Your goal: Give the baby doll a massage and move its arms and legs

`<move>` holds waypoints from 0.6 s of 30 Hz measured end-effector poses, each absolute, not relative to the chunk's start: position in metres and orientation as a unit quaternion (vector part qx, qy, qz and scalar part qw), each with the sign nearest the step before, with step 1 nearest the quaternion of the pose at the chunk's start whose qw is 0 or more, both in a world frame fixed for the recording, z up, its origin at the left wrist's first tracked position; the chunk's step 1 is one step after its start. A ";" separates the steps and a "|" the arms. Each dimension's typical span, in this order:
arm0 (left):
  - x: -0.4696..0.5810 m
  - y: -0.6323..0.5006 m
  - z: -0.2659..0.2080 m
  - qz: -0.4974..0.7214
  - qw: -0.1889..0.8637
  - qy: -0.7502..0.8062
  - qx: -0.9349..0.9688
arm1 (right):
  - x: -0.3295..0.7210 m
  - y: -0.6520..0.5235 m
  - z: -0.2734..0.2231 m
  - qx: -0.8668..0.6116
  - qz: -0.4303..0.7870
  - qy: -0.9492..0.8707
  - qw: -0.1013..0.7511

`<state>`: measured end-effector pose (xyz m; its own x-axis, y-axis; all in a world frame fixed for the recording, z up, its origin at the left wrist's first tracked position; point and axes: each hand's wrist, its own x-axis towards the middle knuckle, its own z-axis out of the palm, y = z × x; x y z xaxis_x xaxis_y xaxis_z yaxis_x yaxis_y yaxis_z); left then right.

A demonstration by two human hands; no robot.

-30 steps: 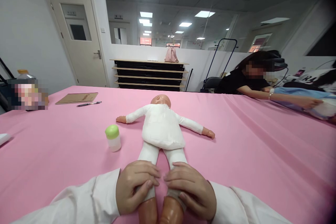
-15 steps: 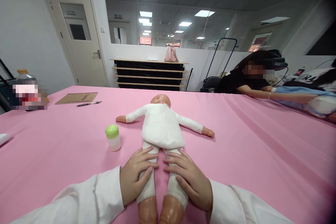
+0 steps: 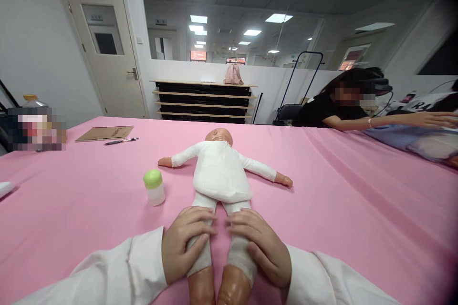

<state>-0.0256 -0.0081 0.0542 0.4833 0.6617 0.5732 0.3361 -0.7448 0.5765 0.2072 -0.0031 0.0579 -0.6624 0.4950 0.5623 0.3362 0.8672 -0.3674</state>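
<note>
A baby doll (image 3: pixel 222 171) in a white top and white leggings lies on its back, arms spread, its feet toward me. My left hand (image 3: pixel 188 240) rests across the doll's thigh on the left side, fingers loosely bent and a little apart. Over the other thigh lies my right hand (image 3: pixel 263 243) in the same way, fingertips pointing inward. Neither hand wraps round a leg. To the left of the doll stands a small clear bottle with a green cap (image 3: pixel 153 187).
A pink cloth (image 3: pixel 343 228) covers the table. Toward the back left are a brown notebook (image 3: pixel 103 133) and a pen (image 3: pixel 121 141). At the right, a person in black (image 3: pixel 322 105) leans on the table, an arm stretched over blue fabric (image 3: pixel 397 133).
Both my hands have slid slightly down the doll's thighs toward me, and their fingers are more bent. The other person's arm has shifted farther right. The doll's body stays in place.
</note>
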 end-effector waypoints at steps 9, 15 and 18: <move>-0.024 0.001 0.043 0.357 0.162 0.374 0.840 | 0.207 0.000 0.050 -0.311 0.057 -0.912 0.262; -0.024 -0.008 0.051 0.329 0.174 0.328 0.868 | 0.205 -0.002 0.051 -0.211 0.061 -0.949 0.226; -0.023 -0.010 0.053 0.345 0.183 0.277 0.878 | 0.201 -0.002 0.045 -0.153 0.050 -0.955 0.251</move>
<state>-0.0234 -0.0101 0.0528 0.6096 0.6120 0.5039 0.3596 -0.7799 0.5122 0.2010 -0.0022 0.0453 -0.8273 0.3175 0.4634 0.2676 0.9481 -0.1718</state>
